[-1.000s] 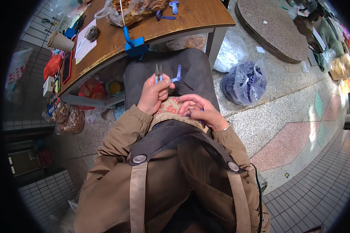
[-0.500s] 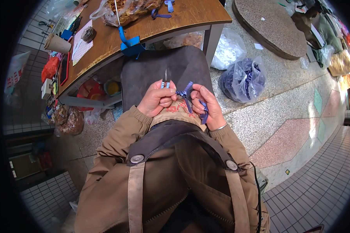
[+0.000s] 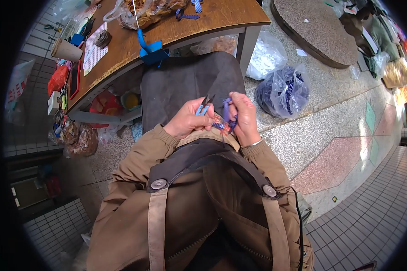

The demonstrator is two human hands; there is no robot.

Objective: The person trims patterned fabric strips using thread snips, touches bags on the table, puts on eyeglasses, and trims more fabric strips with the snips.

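My left hand (image 3: 187, 121) is closed around small thread snips (image 3: 204, 107) with light blue handles, their dark blades pointing up and away from me. My right hand (image 3: 245, 118) pinches a purple-blue striped fabric strip (image 3: 226, 107), which hangs in a loop beside the fingers. The strip's lower part reaches toward the left fingertips; whether they touch it I cannot tell. Both hands are over my lap, just in front of a dark seat (image 3: 181, 79). Beige apron cloth with red print lies beneath them.
A wooden table (image 3: 221, 20) ahead carries a bag of brown pieces (image 3: 156, 11), striped strips (image 3: 187, 16) and a paper cup (image 3: 67, 49). A blue holder (image 3: 153, 52) hangs at its edge. On the floor at right stand a bag of purple pieces (image 3: 282, 92) and a white bag (image 3: 267, 56).
The snips have tilted to the right and their blades now show apart. My right hand has risen slightly, and the striped strip has shifted from between the hands into a loop beside it.
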